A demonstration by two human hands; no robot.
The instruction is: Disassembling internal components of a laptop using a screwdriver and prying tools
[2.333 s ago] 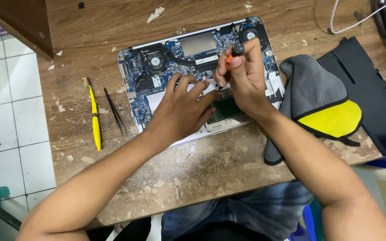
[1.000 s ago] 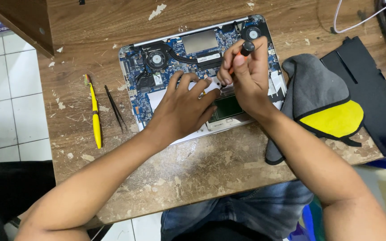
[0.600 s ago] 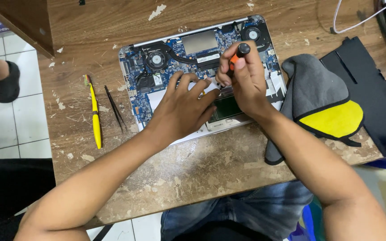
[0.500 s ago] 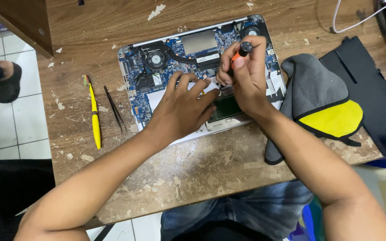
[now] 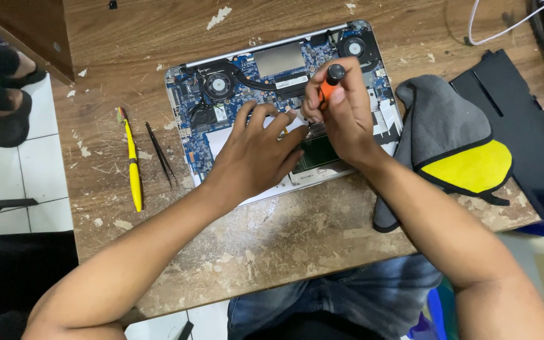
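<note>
Screwdriver point(image 5: 330, 80) pinched upright in right hand point(image 5: 342, 119) over opened laptop point(image 5: 272, 82). Left hand point(image 5: 253, 154) spread flat, bracing the board. Mid-screw, likely; next needs steady vertical turning.

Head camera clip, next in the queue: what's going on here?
A person works on an opened laptop lying on a worn wooden table. The right hand holds an orange-and-black screwdriver upright over the board, while the left hand presses flat on the laptop. A yellow tool and tweezers lie to the left, a grey-and-yellow cloth to the right.
</note>
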